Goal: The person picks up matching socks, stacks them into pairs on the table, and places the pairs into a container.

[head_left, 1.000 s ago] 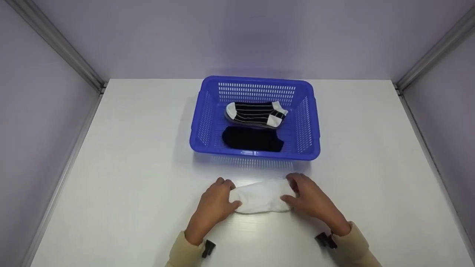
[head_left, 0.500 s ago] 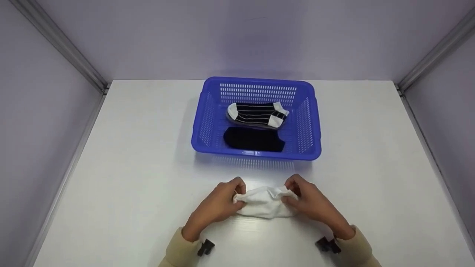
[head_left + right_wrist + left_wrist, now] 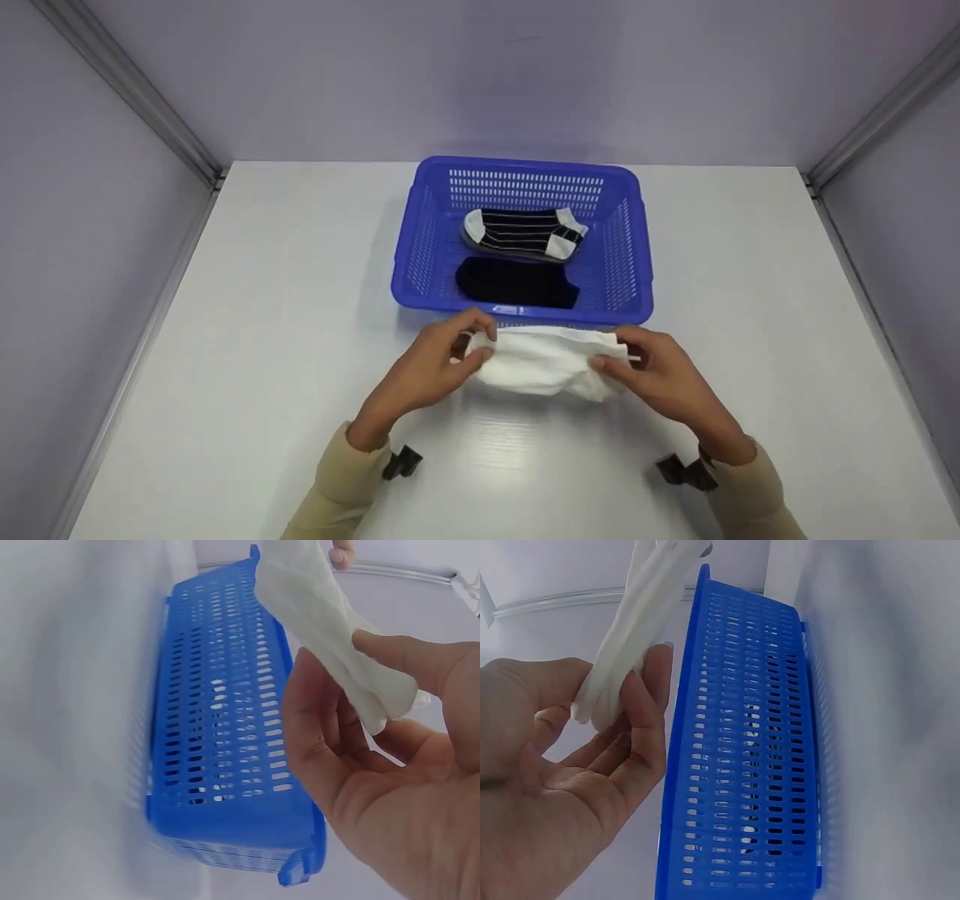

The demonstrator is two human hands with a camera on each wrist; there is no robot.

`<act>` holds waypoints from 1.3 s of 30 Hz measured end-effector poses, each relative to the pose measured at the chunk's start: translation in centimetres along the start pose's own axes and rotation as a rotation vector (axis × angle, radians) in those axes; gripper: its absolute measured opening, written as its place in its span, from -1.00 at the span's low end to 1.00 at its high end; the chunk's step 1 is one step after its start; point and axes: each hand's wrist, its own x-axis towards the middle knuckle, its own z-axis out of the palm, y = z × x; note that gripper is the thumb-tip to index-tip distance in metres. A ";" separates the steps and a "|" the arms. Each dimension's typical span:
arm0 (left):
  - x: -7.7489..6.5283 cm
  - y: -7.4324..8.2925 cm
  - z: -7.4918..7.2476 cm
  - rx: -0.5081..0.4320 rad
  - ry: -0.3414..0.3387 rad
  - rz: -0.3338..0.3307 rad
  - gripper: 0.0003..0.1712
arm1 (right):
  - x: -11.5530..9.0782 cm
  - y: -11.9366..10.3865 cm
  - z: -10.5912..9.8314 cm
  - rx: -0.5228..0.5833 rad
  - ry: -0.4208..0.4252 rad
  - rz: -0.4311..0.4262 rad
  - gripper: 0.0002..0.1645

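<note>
Both hands hold a white sock (image 3: 544,360) stretched between them, raised off the table just in front of the basket. My left hand (image 3: 435,360) pinches its left end between thumb and fingers; the left wrist view shows the layered white cloth (image 3: 634,630) in that grip. At the other end, my right hand (image 3: 660,371) pinches the sock, seen again in the right wrist view as hanging white fabric (image 3: 322,622). Beyond the hands stands a blue plastic basket (image 3: 403,247). Inside it lie black socks (image 3: 517,283) at the near side and striped black-and-white socks (image 3: 521,231) behind them.
The basket sits on a white table (image 3: 285,300). Pale walls (image 3: 525,82) enclose the table at the back and on both sides. A small black clip-like piece (image 3: 403,463) is at the left cuff, and a similar one (image 3: 684,472) at the right.
The white sock has been lifted from the table and carried forward, close to the basket's near side. Both hands moved forward with it, now pinching its ends.
</note>
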 end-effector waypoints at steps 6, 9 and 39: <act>1.8 0.0 -1.3 0.015 0.021 0.031 -0.86 | 1.0 -1.1 -1.0 0.019 0.044 0.007 -0.77; 2.9 -0.2 -2.1 0.007 0.039 0.028 -0.83 | 2.0 -1.5 -1.5 0.017 0.063 0.018 -0.73; 14.7 -0.3 -9.2 0.108 0.168 0.073 -0.81 | 13.5 -4.6 -6.3 0.004 0.180 -0.069 -0.65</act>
